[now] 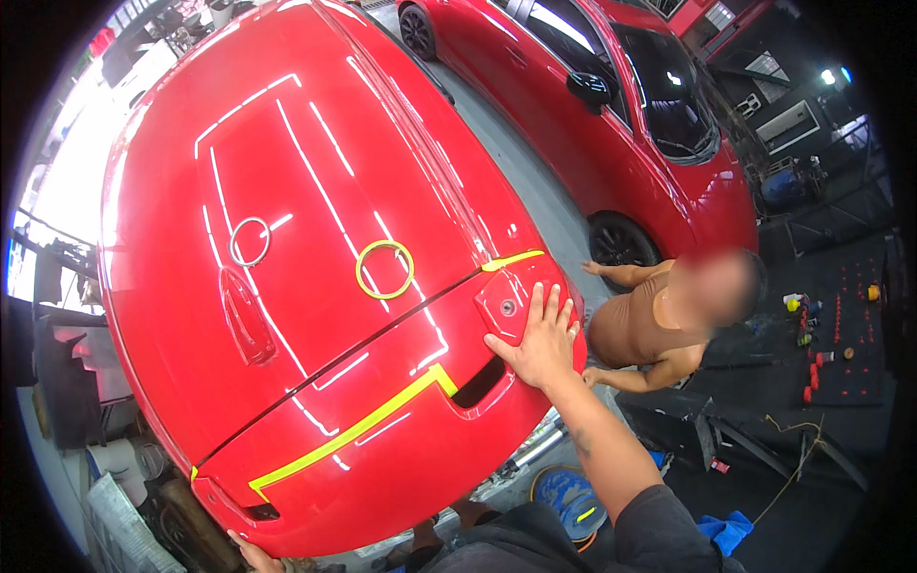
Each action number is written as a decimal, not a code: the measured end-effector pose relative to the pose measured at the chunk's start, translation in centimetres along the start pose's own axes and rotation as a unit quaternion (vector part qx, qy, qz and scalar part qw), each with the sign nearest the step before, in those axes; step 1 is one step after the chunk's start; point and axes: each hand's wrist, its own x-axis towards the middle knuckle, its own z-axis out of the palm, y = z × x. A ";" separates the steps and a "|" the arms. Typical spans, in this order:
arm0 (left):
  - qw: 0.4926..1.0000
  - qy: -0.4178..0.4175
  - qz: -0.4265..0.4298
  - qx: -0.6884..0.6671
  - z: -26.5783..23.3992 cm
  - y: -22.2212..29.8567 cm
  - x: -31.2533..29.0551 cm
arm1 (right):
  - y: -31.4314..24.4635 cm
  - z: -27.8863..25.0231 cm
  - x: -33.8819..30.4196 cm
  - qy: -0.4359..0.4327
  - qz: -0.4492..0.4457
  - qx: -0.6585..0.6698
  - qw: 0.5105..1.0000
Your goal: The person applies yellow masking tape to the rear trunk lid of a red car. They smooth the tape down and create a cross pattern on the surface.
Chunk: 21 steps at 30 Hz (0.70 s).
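Head view: a person stood at the back of a car, bare hands on its bodywork, a slim glossy red shark-fin antenna point(246, 320) rising from its glossy red roof point(306, 181).
Rear panel: the curved, shiny red panel point(406, 473) lay on the near side of the fin, divided from the roof by a straight dark seam point(334, 373).
Right hand: the right hand point(540, 339) rested on the panel's corner, right of the fin, touching a red angular raised plate point(499, 317) with a round centre.
Right grip: fingers and thumb were spread, laid against the surface.
Left hand: the left hand point(253, 551) was at the panel's near edge, on the near side of the fin.
Left grip: partly cut off by the border; whether spread or pressed together could not be told.
Yellow tape: a bent bright-yellow strip point(349, 434) crossed the panel, nearer than the fin and to its right.
Rings: a thin whitish ring point(232, 244) lay just beyond the fin; a yellow-green ring point(384, 296) lay to its right.
Neighbours: a second shiny red car point(554, 134) and a co-worker in a brown sleeveless top point(626, 320) were well right of the fin.
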 end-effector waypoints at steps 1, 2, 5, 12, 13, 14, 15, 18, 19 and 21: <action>1.000 -0.012 0.004 -0.009 -1.0 -0.5 1.1 | 0.0 0.2 0.1 -0.002 0.001 -0.003 1.000; 0.999 -0.024 0.007 -0.020 -1.0 -0.5 1.2 | 0.0 0.2 0.1 -0.003 0.001 -0.006 1.000; 0.999 -0.015 0.031 -0.017 -0.7 -0.7 1.0 | 0.0 0.2 0.3 -0.009 0.005 -0.014 1.000; 1.000 -0.007 0.019 -0.010 0.2 0.0 -0.4 | -0.1 0.3 0.6 0.004 -0.001 -0.017 1.000; 1.000 -0.004 0.028 -0.007 0.5 0.0 -0.6 | 0.0 0.4 0.6 0.010 0.000 -0.018 1.000; 0.999 0.000 0.037 -0.005 0.8 0.0 -0.8 | 0.0 0.5 0.7 0.015 0.001 -0.018 1.000; 0.999 0.007 0.035 -0.001 0.8 0.1 -1.1 | 0.0 0.7 0.7 0.020 0.001 -0.017 1.000; 0.999 0.018 0.029 0.002 1.1 0.5 -1.6 | 0.1 1.0 0.8 0.016 0.004 -0.020 1.000; 1.000 0.014 0.026 -0.001 1.7 0.7 -1.8 | 0.1 1.0 0.8 0.019 0.005 -0.018 1.000; 1.000 0.012 0.020 -0.009 1.8 0.9 -2.2 | 0.0 0.9 0.7 0.024 -0.001 -0.012 1.000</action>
